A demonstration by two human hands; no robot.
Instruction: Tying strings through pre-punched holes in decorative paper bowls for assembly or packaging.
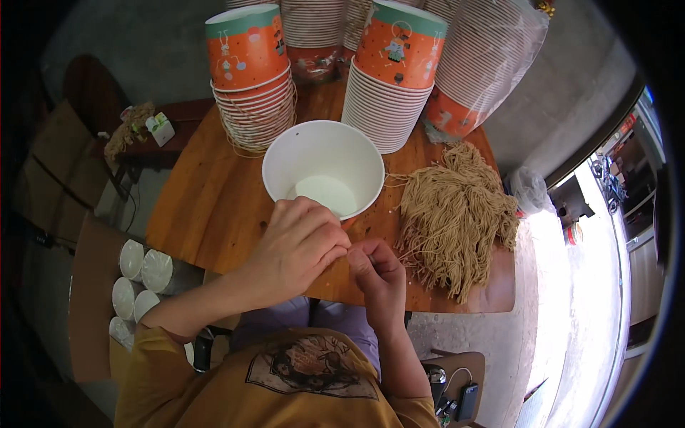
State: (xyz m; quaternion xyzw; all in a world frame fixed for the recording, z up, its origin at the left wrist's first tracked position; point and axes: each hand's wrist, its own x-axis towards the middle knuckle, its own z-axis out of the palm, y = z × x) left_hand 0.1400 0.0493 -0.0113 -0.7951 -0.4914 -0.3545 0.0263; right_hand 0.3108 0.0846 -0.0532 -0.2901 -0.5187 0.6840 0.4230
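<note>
Mustard-yellow T-shirt (214,406) over pale purple trousers (267,322).
Your shirt fills the lower edge of the frame, plain brownish yellow except for a large chest print (314,367) in dark brown, black and tan, bounded by a dark angular outline; its finer drawing is hard to make out. Your left sleeve (158,360), at lower left, is loose and short, ending near the elbow; your right sleeve (414,411) shows at lower centre-right. Your left hand (303,239), right hand (378,282) and forearms are bare.
</note>
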